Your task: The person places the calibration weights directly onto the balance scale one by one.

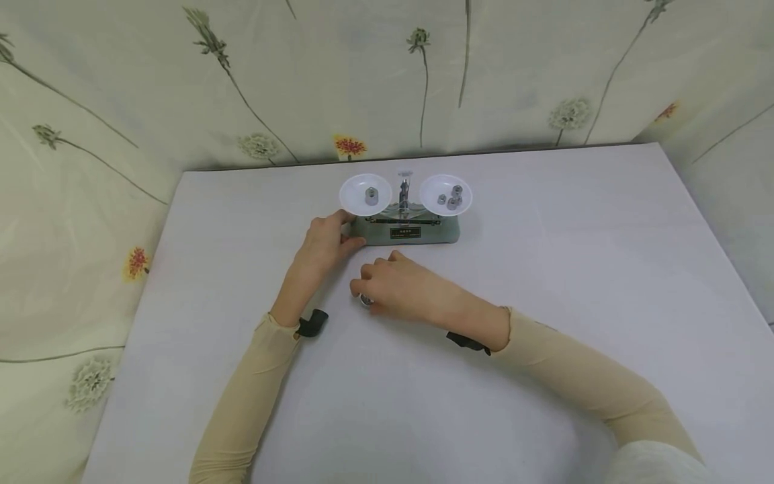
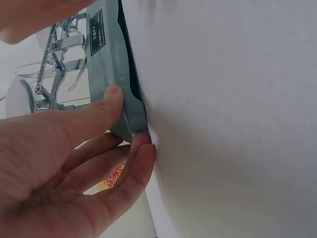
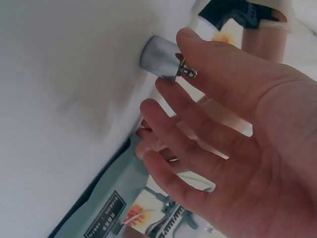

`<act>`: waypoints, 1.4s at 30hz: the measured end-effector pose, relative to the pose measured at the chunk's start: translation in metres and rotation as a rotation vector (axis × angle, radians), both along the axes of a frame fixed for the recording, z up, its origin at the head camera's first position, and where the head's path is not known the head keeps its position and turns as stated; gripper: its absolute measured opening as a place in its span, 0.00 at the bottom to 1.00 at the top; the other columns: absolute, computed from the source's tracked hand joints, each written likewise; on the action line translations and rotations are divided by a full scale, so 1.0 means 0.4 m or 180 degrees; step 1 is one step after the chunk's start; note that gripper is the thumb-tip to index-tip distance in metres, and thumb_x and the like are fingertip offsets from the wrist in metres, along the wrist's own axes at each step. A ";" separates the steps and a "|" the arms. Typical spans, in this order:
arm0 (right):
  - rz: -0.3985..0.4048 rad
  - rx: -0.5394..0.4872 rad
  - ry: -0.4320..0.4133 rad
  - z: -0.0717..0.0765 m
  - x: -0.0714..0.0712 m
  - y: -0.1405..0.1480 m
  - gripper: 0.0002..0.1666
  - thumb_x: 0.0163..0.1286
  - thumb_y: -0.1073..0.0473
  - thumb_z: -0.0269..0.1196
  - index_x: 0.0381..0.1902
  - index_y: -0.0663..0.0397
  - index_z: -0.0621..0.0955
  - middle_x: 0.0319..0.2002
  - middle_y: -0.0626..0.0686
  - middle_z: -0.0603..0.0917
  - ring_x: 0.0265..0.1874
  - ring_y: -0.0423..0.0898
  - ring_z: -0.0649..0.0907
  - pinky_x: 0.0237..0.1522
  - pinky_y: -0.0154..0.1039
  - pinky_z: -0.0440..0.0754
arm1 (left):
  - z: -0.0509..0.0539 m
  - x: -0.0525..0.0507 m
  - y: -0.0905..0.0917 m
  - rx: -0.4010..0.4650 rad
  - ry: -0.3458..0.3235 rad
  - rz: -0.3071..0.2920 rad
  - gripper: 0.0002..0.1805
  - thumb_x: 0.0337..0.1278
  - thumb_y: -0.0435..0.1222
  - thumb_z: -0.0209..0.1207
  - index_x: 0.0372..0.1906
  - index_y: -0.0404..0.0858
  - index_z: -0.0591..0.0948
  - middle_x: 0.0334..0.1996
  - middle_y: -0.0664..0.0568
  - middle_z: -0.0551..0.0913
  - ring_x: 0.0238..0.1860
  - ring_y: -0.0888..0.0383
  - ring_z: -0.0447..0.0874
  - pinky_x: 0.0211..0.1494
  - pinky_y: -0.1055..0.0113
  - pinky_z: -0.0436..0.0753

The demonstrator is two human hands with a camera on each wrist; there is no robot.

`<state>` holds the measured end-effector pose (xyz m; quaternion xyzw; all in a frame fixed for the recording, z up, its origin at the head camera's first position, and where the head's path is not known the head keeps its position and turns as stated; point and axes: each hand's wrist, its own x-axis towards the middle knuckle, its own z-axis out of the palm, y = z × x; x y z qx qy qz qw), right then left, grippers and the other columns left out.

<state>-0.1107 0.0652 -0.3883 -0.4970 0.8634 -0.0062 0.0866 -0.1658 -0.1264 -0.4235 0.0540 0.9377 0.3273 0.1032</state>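
Observation:
A green-based balance scale (image 1: pixel 381 232) stands near the table's back edge with two white pans. My left hand (image 1: pixel 322 243) grips the left end of its base, thumb on the front face and fingers around the end, as the left wrist view shows. In front of the scale, my right hand (image 1: pixel 406 289) pinches a cylindrical metal weight (image 3: pixel 159 58) with a small knob, between thumb and index finger. The other right fingers are loosely bent. That weight is upright on the table, mostly covered by the hand in the head view.
In the left pan (image 1: pixel 351 196) sits a nut-like metal piece (image 1: pixel 371 196); the right pan (image 1: pixel 431 195) holds several smaller ones (image 1: pixel 453 202). Beneath everything is a white tabletop (image 1: pixel 574 269). A flower-patterned cloth (image 1: pixel 338 81) hangs behind the table. Both wrists wear black straps.

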 end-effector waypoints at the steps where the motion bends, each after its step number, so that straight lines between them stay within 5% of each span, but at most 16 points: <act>1: -0.0013 0.0008 -0.0016 -0.002 0.001 -0.002 0.17 0.70 0.51 0.75 0.54 0.44 0.86 0.44 0.50 0.88 0.45 0.51 0.87 0.49 0.50 0.83 | 0.000 0.000 0.000 0.0006 -0.0002 -0.0004 0.30 0.71 0.39 0.70 0.72 0.32 0.77 0.63 0.37 0.87 0.53 0.44 0.93 0.58 0.51 0.89; 14: 0.0011 -0.0037 0.0210 -0.016 0.007 -0.008 0.09 0.70 0.56 0.75 0.46 0.43 0.88 0.37 0.49 0.87 0.39 0.48 0.86 0.45 0.47 0.81 | 0.006 -0.003 0.002 -0.0015 0.0007 -0.0017 0.30 0.71 0.39 0.70 0.72 0.32 0.78 0.63 0.37 0.87 0.52 0.43 0.93 0.57 0.51 0.89; 42: -0.0143 0.0218 0.0331 0.041 -0.024 0.005 0.17 0.66 0.48 0.75 0.51 0.42 0.89 0.44 0.48 0.90 0.46 0.48 0.89 0.55 0.50 0.82 | 0.004 -0.009 -0.002 -0.0029 -0.0061 0.0005 0.32 0.71 0.40 0.70 0.73 0.32 0.77 0.63 0.36 0.87 0.55 0.43 0.91 0.58 0.51 0.88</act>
